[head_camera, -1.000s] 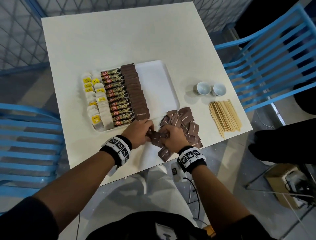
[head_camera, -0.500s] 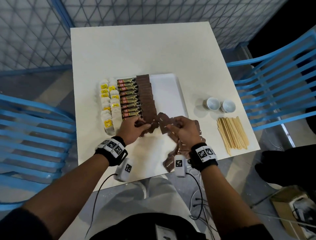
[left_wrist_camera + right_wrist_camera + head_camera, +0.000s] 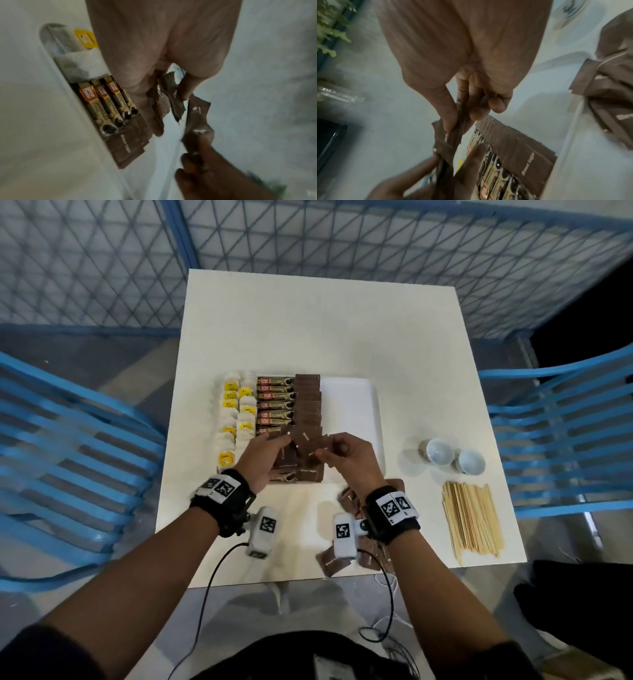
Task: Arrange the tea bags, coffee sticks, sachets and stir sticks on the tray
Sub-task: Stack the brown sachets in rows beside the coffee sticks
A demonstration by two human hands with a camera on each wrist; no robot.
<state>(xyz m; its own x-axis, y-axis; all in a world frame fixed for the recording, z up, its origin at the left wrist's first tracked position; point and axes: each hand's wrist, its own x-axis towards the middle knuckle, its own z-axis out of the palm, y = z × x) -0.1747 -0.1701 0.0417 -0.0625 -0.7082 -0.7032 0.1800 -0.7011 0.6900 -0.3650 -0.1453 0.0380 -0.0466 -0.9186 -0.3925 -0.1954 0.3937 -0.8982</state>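
While above the smooth white tray (image 3: 375, 419), both hands' fingers (image 3: 284, 441) pinch flat, crinkled brown paper sachets (image 3: 310, 445).

I cannot count the thin brown paper sachets (image 3: 310, 445) my hands fan over the white rectangular tray (image 3: 349, 402); my right wristband hides the loose brown sachet pile (image 3: 347, 496); the left wrist view blurs my right hand (image 3: 205, 169).

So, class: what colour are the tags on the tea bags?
Yellow tags on white tea bags, clearest in the head view.
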